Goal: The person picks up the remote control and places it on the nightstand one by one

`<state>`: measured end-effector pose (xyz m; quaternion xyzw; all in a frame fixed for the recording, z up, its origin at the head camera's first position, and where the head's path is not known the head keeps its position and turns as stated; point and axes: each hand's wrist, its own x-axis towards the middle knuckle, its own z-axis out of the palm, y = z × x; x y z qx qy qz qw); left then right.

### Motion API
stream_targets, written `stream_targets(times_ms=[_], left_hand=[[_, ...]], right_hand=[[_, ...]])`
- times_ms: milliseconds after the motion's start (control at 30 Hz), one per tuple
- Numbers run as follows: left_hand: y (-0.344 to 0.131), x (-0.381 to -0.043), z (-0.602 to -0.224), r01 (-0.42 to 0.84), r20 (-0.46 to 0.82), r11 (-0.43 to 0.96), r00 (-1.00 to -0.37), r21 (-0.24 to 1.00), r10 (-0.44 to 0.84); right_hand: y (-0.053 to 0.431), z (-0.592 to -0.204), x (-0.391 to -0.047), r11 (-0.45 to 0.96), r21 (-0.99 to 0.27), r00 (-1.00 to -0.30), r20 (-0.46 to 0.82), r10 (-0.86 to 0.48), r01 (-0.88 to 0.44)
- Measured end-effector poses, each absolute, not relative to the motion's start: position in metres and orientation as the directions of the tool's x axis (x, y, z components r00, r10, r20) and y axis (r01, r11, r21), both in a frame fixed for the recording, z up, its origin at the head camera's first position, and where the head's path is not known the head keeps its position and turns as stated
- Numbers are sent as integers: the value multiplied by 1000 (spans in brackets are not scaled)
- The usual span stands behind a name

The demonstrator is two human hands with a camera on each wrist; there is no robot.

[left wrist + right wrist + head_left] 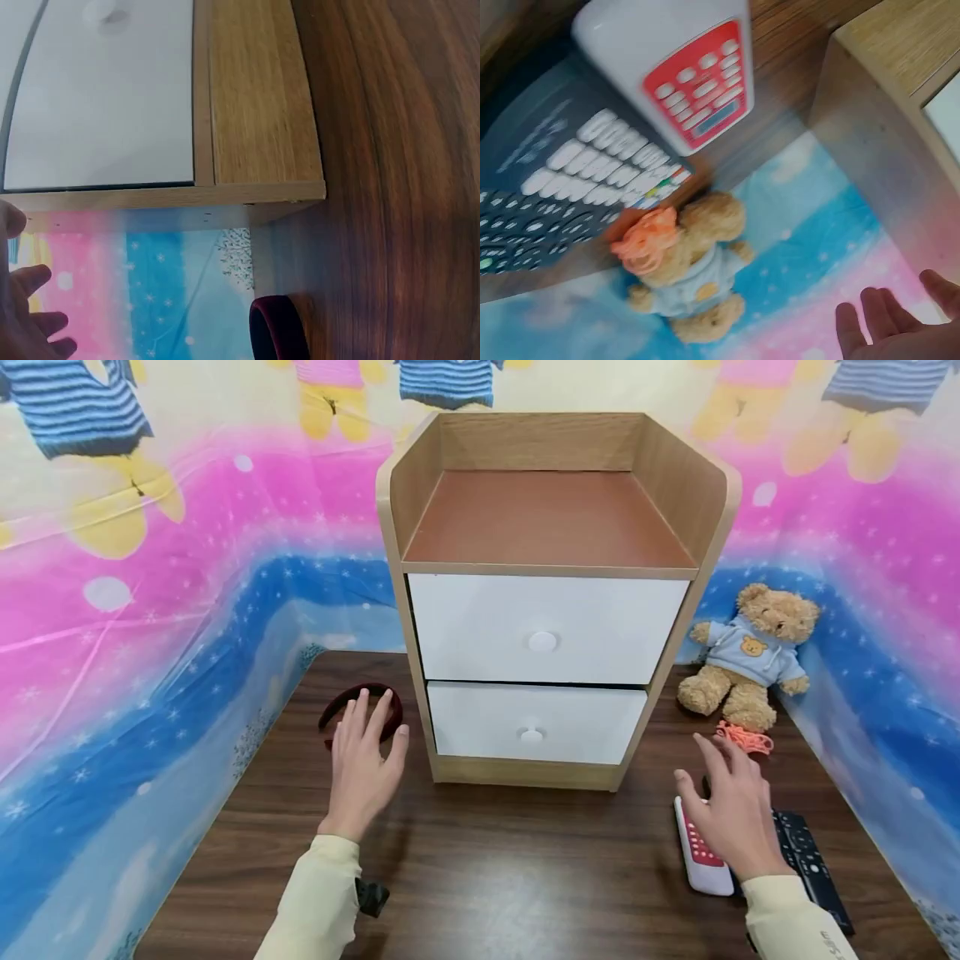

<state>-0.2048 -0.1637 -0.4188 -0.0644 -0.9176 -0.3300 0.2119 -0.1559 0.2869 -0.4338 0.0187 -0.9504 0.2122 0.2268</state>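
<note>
Head view: left hand (363, 772), eight o'clock; right hand (733, 814), four; both spread, empty. Careless lowering could jostle white remote (709, 878).

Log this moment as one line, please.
left hand: holds nothing, nearest dark red headband | right hand: holds nothing, near white remote | teddy bear: right of cabinet

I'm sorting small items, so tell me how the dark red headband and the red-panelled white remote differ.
The headband is curved; the white remote is straight. The headband is dark red; the white remote has a red panel with pale buttons. The headband lies left of the cabinet, the white remote right of it. Both have red on them.
</note>
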Motion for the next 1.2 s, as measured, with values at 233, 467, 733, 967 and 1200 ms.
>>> stream_targets(times_ms=[233, 467, 733, 967, 1200], left_hand=[[-157, -210, -407, 342, 380, 632, -921, 696, 80], [-147, -216, -399, 355, 334, 578, -931, 735, 148], [-135, -231, -404, 398, 401, 446, -911, 801, 94], [-132, -235, -405, 402, 449, 454, -894, 795, 6], [-126, -236, -405, 376, 448, 432, -891, 820, -75]], right_hand=[[329, -443, -144, 900, -436, -918, 360, 167, -7], [391, -472, -134, 847, -448, -937, 56, 346, 286], [439, -510, -125, 804, -389, -893, -191, 407, 450], [458, -521, -122, 828, -334, -890, -229, 393, 451], [465, -519, -118, 844, -346, -908, -244, 341, 409]])
